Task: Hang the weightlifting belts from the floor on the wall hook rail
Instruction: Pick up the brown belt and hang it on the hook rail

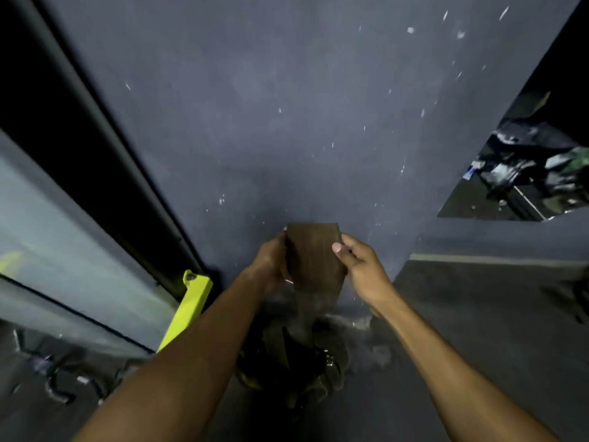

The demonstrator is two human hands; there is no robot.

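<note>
I hold a brown leather weightlifting belt (314, 260) up in front of the dark grey wall (287, 122), its flat end pointing upward. My left hand (271, 266) grips its left edge and my right hand (360, 269) pinches its right edge with the thumb on the front face. The belt's lower part hangs down blurred toward a dark heap of more belts (296, 365) on the floor at the wall's foot. A metal buckle (328, 358) glints in that heap. No hook rail shows in this view.
A yellow-green metal bar (188, 307) leans at the left beside a dark frame and glass panel (47, 234). Bent metal pieces (60, 387) lie on the floor at lower left. A mirror or opening (522, 167) at right shows blurred equipment.
</note>
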